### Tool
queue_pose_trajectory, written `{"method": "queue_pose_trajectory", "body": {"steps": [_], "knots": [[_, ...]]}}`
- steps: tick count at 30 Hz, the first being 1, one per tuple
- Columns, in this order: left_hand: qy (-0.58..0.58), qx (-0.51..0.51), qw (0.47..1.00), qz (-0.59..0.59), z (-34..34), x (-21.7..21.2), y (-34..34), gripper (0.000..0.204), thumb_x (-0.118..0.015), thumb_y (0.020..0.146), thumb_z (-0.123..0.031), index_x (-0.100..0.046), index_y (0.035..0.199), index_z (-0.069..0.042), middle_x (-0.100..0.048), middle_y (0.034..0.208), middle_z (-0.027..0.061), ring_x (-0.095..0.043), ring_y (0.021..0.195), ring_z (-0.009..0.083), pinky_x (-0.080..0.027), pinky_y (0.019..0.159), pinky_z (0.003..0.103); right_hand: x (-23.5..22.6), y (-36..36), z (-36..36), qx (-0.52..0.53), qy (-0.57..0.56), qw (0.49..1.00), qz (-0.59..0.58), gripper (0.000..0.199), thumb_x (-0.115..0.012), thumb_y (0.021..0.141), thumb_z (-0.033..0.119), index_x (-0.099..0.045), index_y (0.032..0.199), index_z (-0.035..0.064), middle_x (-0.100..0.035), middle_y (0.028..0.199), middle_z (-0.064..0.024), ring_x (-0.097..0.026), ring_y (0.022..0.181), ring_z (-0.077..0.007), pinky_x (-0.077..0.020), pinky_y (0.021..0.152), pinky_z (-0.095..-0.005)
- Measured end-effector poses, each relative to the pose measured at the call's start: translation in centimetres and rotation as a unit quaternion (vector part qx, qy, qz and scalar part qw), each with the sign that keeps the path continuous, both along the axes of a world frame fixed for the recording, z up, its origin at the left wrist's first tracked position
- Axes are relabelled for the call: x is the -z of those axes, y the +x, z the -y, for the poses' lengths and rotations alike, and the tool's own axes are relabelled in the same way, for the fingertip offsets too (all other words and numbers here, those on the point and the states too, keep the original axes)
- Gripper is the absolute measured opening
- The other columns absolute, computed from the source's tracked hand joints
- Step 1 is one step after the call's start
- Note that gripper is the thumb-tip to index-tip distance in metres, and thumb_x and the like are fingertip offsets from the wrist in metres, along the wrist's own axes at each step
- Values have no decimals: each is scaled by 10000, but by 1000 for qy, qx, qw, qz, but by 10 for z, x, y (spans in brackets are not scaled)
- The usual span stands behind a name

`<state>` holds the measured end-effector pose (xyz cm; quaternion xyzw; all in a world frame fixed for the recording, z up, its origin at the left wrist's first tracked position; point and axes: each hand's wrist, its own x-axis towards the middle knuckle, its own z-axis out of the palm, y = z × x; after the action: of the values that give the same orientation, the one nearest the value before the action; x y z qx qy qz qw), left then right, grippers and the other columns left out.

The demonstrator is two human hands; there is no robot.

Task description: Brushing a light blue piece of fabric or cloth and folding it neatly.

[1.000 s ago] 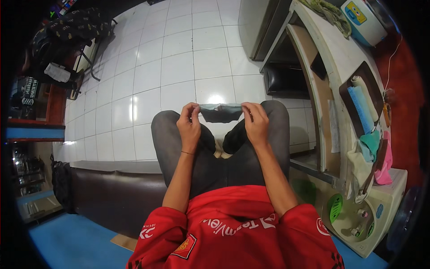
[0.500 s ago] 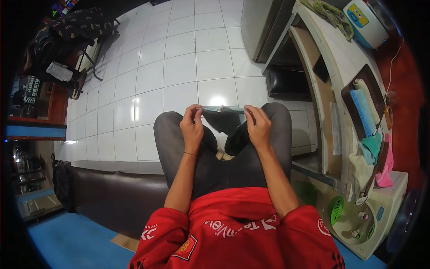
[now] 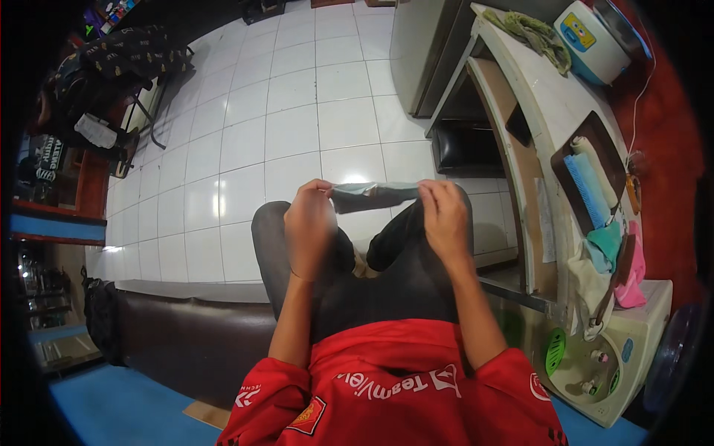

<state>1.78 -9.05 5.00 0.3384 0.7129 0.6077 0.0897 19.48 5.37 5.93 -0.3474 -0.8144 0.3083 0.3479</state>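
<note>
A thin, limp dark piece with a pale grey-blue upper edge point(image 3: 375, 199) is stretched between my hands above my knees. It looks like cloth or soft sheeting; I cannot tell which. My left hand point(image 3: 309, 227) pinches its left end, the back of the hand smeared by motion. At the right end my right hand point(image 3: 446, 217) grips the edge between thumb and fingers. Under it are my legs in dark trousers point(image 3: 372, 297).
I sit by a long brown padded bench point(image 3: 193, 327). White floor tiles point(image 3: 282, 134) spread ahead. On the right stands a counter point(image 3: 520, 59) with a brown tray point(image 3: 587, 141), cloths point(image 3: 632, 275) and a white-blue appliance point(image 3: 591, 44). A cream basin point(image 3: 595, 386) is below.
My hands have moved a little apart. The piece hung down in a deeper fold before and is now a narrower, tauter strip. The view has shifted slightly.
</note>
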Motion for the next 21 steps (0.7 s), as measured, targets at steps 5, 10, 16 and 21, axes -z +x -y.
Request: {"method": "queue_pose_trajectory", "body": {"steps": [5,10,16,21], "knots": [[160,54,982,-81,-8,-67,19,160,-565,925,100,-605,1066,36,-676,928,89,-636,829,117,-509,733,227,-82,27,-4,-17,63,994,-85,137,-548,980,83,-630,1050,-2,-649,1002,-115,-629,942,-231,-477,858,-319],[263,140,950,-92,9,-132,45,226,-549,872,172,-592,1057,50,-683,955,175,-665,850,193,-534,734,267,-145,72,33,-5,128,979,-158,156,-506,1007,75,-591,1095,-21,-645,1022,-115,-623,903,-173,-490,843,-291],[437,298,843,92,17,-168,74,196,-596,850,123,-559,1029,51,-679,950,257,-667,769,194,-541,696,262,-184,100,53,17,120,927,-355,270,-573,977,83,-507,1223,-8,-632,898,-104,-598,785,-139,-485,707,-247],[143,242,936,210,-46,-121,66,216,-682,908,-38,-591,1098,12,-650,981,62,-627,811,89,-523,688,221,-143,103,-16,87,-87,958,-259,292,-632,951,75,-543,1223,19,-609,854,1,-482,725,-9,-354,634,-152]]}}
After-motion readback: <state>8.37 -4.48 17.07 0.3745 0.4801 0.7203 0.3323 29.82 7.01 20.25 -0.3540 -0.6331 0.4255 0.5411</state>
